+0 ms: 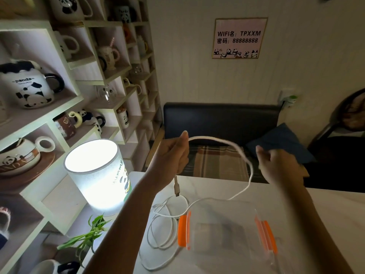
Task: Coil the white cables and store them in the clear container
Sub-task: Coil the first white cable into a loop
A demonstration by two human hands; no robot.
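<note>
the view looked down from the person's head onto a white desk (325, 210). the left hand (173, 155) was raised above the desk's far edge, its fingers closed in a pinch around a white cable (240, 150) near one end, so that the short end with its plug (177, 189) hung straight down below the hand. from the top of that hand the cable arched to the right, curved down past the right hand (280, 165), and ran on to the desk. the right hand was blurred, with fingers loosely curled beside the cable; whether it touched the cable could not be told. more white cable (158, 230) lay in loose loops on the desk, left of the clear container (227, 230). the container sat near the front of the desk, between the forearms, with an orange clip on each side. a lit lamp (96, 171) stood to the left, beside shelves (65, 107) holding panda mugs. a dark bench seat (221, 119) stood behind the desk.
</note>
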